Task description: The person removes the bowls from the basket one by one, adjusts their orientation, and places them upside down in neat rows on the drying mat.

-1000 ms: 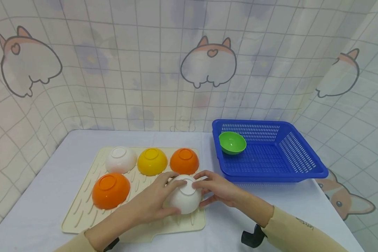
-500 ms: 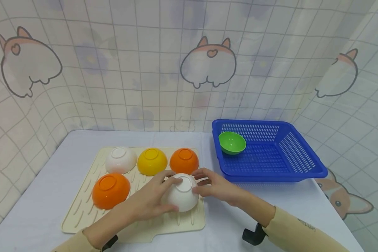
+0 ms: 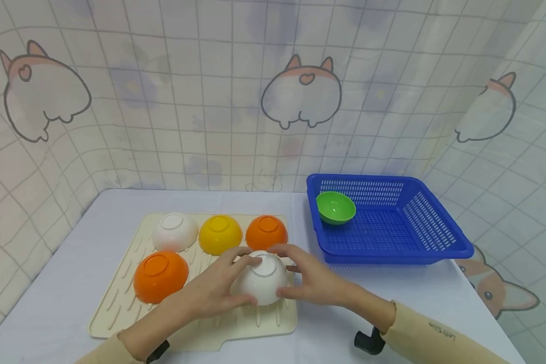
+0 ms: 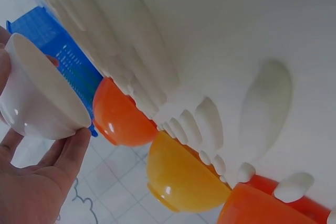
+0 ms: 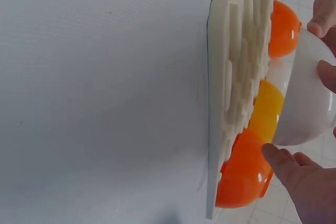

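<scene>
A white bowl (image 3: 265, 283) is upside down over the front right part of a cream ridged drying mat (image 3: 250, 331). In the left wrist view, the rim of the white bowl (image 4: 39, 85) hangs off the mat. My left hand (image 3: 214, 293) grips it from the left, thumb low and fingers across its base. My right hand (image 3: 320, 280) holds its right side, thumb near the rim and forefinger at the far side. On the mat, also upside down, are another white bowl (image 3: 175, 232), a yellow bowl (image 3: 220, 235), a small orange bowl (image 3: 266, 232) and a larger orange bowl (image 3: 160, 277).
A blue plastic basket (image 3: 396, 255) stands at the back right, with a green bowl (image 3: 335, 208) upright in its left corner. Behind the white-covered table (image 3: 346, 333) hangs a tiled-pattern curtain (image 3: 200, 101).
My right hand has shifted its hold, its thumb sliding down toward the bowl's rim and its fingers spreading over the far side. The white bowl has moved slightly left.
</scene>
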`<action>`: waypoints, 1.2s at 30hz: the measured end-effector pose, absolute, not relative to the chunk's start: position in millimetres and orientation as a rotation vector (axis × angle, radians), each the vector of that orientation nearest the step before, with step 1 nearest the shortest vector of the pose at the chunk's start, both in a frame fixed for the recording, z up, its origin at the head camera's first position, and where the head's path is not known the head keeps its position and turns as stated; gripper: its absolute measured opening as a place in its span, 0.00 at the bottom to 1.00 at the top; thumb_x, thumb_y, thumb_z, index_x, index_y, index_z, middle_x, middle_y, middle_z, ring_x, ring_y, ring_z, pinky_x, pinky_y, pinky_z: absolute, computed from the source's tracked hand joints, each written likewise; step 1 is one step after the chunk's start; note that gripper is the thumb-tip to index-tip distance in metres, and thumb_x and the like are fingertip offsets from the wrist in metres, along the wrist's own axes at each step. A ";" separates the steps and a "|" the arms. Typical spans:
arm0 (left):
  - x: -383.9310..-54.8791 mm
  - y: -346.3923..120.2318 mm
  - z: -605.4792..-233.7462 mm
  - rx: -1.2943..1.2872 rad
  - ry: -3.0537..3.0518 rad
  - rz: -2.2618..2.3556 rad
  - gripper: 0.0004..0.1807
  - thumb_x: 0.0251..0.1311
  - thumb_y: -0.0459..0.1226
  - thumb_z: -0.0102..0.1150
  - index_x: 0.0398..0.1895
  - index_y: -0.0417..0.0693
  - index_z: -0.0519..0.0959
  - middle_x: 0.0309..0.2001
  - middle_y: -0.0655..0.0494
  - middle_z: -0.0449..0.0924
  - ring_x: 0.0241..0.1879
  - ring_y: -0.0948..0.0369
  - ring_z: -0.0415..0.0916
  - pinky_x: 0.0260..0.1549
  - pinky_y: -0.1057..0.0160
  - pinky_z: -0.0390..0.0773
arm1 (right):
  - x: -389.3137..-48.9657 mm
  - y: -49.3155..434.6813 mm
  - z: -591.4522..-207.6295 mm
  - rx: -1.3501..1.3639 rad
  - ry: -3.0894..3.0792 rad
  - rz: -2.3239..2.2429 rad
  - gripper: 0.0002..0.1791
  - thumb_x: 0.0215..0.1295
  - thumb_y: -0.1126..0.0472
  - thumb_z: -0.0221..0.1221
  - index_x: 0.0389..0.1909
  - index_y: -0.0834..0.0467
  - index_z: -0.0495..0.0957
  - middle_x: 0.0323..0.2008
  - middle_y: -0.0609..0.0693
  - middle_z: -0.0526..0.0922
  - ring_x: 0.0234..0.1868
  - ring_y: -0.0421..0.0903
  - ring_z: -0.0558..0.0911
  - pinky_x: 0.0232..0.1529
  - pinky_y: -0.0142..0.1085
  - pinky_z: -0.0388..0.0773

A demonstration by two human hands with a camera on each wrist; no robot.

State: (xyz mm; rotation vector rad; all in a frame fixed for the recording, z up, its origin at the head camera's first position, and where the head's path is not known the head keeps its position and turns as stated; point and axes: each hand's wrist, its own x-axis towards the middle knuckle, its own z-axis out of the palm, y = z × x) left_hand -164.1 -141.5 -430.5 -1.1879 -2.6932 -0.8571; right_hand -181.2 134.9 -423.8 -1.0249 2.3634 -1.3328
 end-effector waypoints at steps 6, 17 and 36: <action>-163.8 -145.1 -431.4 -1.135 -2.705 -0.866 0.38 0.56 0.55 0.75 0.67 0.57 0.70 0.67 0.49 0.67 0.63 0.50 0.70 0.59 0.46 0.77 | -182.8 133.2 -427.7 -1.189 2.398 -1.267 0.37 0.63 0.61 0.72 0.71 0.49 0.67 0.71 0.46 0.68 0.70 0.50 0.69 0.63 0.48 0.75; -162.8 -153.1 -435.0 -1.100 -2.706 -0.882 0.37 0.56 0.55 0.75 0.66 0.57 0.72 0.67 0.47 0.67 0.61 0.49 0.72 0.56 0.45 0.79 | -183.4 124.1 -428.2 -1.252 2.502 -1.060 0.36 0.66 0.55 0.71 0.72 0.48 0.67 0.74 0.47 0.65 0.72 0.47 0.68 0.67 0.47 0.71; -168.4 -177.2 -437.2 -0.944 -2.879 -0.822 0.39 0.49 0.50 0.81 0.62 0.54 0.72 0.63 0.54 0.72 0.59 0.53 0.74 0.59 0.49 0.77 | -192.5 87.5 -441.1 -1.254 2.582 -0.884 0.37 0.66 0.51 0.70 0.74 0.44 0.67 0.74 0.52 0.65 0.74 0.51 0.65 0.70 0.52 0.66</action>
